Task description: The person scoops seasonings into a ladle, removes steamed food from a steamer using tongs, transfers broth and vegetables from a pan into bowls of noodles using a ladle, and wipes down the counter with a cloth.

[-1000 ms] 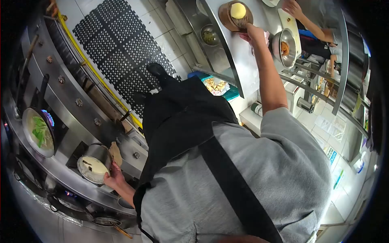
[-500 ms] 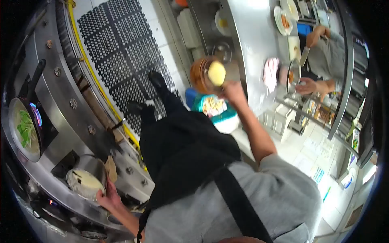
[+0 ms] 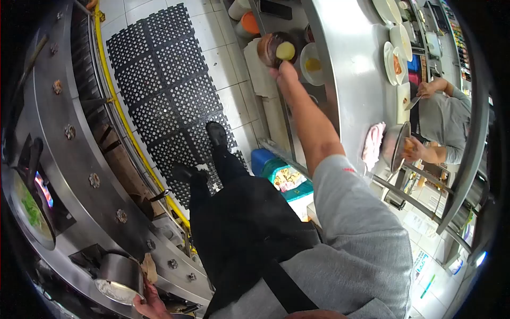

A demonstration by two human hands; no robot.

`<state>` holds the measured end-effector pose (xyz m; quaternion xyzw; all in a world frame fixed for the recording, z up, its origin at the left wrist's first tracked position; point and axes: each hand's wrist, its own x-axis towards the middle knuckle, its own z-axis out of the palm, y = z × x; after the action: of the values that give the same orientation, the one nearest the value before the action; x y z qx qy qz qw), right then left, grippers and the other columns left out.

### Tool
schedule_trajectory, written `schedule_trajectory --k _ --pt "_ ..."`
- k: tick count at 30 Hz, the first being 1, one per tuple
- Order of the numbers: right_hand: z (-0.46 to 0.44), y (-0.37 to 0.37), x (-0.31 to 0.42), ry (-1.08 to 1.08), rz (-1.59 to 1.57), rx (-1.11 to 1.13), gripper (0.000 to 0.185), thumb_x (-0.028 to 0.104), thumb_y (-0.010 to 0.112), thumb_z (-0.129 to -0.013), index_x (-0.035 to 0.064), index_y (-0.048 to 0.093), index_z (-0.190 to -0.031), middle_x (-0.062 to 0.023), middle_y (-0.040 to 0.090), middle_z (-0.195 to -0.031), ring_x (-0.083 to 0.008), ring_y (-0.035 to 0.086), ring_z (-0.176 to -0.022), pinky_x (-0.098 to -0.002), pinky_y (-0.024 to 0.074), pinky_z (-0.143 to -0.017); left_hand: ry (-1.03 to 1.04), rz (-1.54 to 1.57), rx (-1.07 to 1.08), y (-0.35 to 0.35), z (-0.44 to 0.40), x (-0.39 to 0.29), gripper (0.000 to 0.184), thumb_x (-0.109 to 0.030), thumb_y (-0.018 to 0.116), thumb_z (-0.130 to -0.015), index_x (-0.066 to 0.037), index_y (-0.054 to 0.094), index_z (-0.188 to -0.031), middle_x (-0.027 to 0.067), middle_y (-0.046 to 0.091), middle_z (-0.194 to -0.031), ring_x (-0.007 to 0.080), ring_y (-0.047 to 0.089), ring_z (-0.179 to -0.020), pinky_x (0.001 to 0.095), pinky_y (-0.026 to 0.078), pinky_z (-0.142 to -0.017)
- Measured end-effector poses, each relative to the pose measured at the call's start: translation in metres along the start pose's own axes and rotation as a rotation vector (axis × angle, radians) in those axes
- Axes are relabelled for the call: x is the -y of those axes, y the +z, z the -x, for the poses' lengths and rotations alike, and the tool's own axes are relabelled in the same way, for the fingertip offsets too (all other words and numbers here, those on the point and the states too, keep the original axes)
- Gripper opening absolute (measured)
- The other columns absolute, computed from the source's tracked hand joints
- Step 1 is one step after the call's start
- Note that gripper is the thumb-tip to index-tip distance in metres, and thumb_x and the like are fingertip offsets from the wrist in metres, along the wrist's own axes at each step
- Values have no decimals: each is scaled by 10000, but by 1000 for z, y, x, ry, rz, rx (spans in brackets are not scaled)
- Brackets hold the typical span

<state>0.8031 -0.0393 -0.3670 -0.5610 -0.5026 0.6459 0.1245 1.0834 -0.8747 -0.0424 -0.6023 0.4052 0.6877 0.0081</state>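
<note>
In my outstretched right hand (image 3: 287,74) is a reddish-brown jar-like container (image 3: 270,49) with a pale yellow round end. My fingers are closed around it, over the edge of the steel counter, beside a white bowl (image 3: 308,64) with something yellow in it. Low on the left, my left hand (image 3: 151,303) grips the rim or handle of a steel pot (image 3: 119,271); I cannot tell which. White contents show in the pot, which sits on the stove. Against it lies a tan cloth (image 3: 149,268).
A pan (image 3: 32,210) with green leaves stands over a flame on the stove (image 3: 106,204). A teal-lined bin (image 3: 303,191) is below the counter (image 3: 350,69). Across it, a co-worker (image 3: 443,119) holds a knife and reaches into a steel bowl (image 3: 393,146). Black mats (image 3: 159,90) cover the floor.
My right arm has stretched farther forward, carrying the brown container away from me past the bin toward the white bowl. My left hand stays at the pot. The co-worker's hand has moved into the steel bowl.
</note>
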Motion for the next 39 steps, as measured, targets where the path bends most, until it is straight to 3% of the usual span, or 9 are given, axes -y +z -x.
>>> schedule_trajectory --k 6,8,14,15,20,25,27,32,39 --pt "-37 41 56 170 -319 -243 359 116 501 -1028 52 542 -1379 -192 590 -1317 -308 657 -1017 -468 610 -818 113 -16 -310 90 48 15 456 -279 528 -1069 122 602 -1273 257 673 -1192 375 646 -1007 494 542 -912" --pt "-19 25 34 36 -191 49 383 169 473 -1059 49 476 -1423 -214 605 -1309 -322 655 -1071 -479 586 -911 -71 89 357 15 17 -1 402 -192 460 -1068 120 602 -1278 264 657 -1235 382 616 -1063 490 519 -940" --pt "210 -20 50 3 156 450 268 203 688 -970 -15 704 -1126 -144 737 -1010 -243 716 -847 -335 587 -833 18 -133 83 41 30 10 393 -197 457 -1058 109 593 -1263 246 640 -1166 364 600 -1086 454 507 -939" --pt "305 -78 92 -719 657 216 285 187 739 -927 5 718 -1146 -152 728 -1044 -239 712 -928 -349 575 -848 -33 -135 93 36 17 2 403 -197 462 -1045 111 581 -1276 249 636 -1182 366 600 -1098 455 510 -944" --pt "300 -289 130 -1154 1209 -606 293 191 668 -929 35 697 -1175 -204 705 -1113 -416 647 -1039 -501 484 -957 -62 -54 113 13 -12 0 483 -198 489 -980 122 516 -1341 261 612 -1260 379 602 -1156 459 520 -973" --pt "240 -302 134 -686 957 -627 347 298 625 -967 46 662 -1202 -227 700 -1114 -429 643 -1010 -495 481 -939 -71 22 136 3 -26 2 595 -198 515 -916 134 452 -1406 274 589 -1339 391 603 -1214 462 530 -1003" --pt "206 -241 156 -1210 1020 -564 399 390 635 -945 51 684 -1150 -221 692 -1067 -412 637 -1002 -529 484 -901 -78 20 135 -6 -27 -2 646 -198 526 -890 138 426 -1432 279 579 -1370 396 603 -1237 463 534 -1014" --pt "207 -125 165 -1095 1065 -514 359 389 708 -908 153 708 -1178 -187 701 -1078 -406 650 -1012 -489 527 -863 -83 30 83 -25 -30 -11 756 -205 548 -838 147 375 -1484 286 561 -1434 403 602 -1286 465 540 -1040" --pt "323 -169 -36 -610 952 -96 358 369 686 -930 92 728 -1154 -218 740 -992 -412 724 -908 -493 570 -820 -43 -123 116 -25 -16 -13 738 -214 573 -841 127 416 -1476 272 556 -1442 381 607 -1261 444 517 -1067"
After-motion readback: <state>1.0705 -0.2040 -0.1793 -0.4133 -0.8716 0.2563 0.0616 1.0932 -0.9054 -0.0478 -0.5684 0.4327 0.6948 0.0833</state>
